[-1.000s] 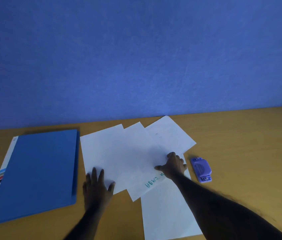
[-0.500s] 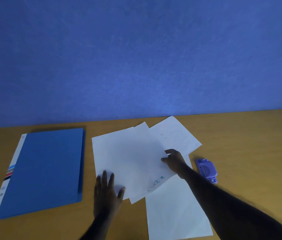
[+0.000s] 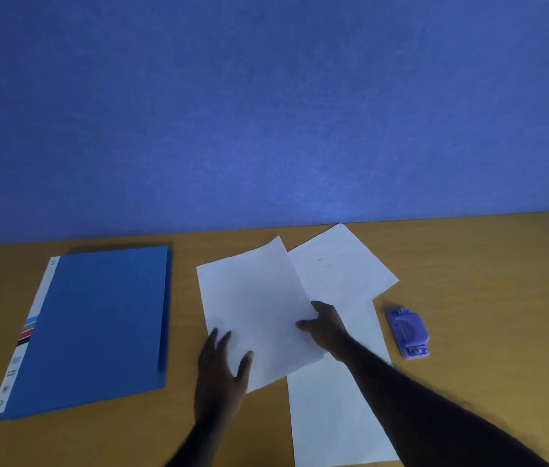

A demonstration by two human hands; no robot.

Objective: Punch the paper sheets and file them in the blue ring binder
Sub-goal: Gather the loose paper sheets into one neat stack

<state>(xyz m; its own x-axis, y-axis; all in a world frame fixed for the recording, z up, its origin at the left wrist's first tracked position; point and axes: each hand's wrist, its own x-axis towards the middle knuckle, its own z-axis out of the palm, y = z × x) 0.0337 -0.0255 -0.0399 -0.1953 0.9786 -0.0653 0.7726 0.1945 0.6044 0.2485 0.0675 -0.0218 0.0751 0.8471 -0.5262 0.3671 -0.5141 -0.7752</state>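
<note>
As laid out on the bench [image 3: 502, 298], the stock counts as follows.

Paper sheets: three that I can count plainly, white, flat, overlapping near the middle of the bench.
- Left sheet [image 3: 256, 305]: long axis near to far, far end leaning left. A sliver at its near right corner may be a fourth sheet beneath; I cannot tell.
- Far sheet [image 3: 344, 264]: turned on a diagonal, one corner almost at the bench's far edge, faint marks on it.
- Near sheet [image 3: 327, 426]: long axis near to far, partly under my right forearm.

Blue ring binder [image 3: 98, 328]: one, closed and flat, on the left part of the bench close to the far edge. Its long axis runs near to far, far end leaning right. The white label strip faces left and the opening edge faces right, toward the sheets.

Hole punch [image 3: 408, 332]: one, purple, just right of the near sheet and apart from it, long axis near to far.

Hands: two.
- Left hand [image 3: 222, 372]: fingers straight and spread, resting flat on the near left corner of the left sheet, holding nothing.
- Right hand [image 3: 325, 326]: fingers curled, pinching the right edge of the left sheet, thumb on top.

Room: a strip of bare bench lies between the binder and the left sheet, and a wide stretch lies right of the punch. The far edge meets a blue wall [image 3: 266, 112].
</note>
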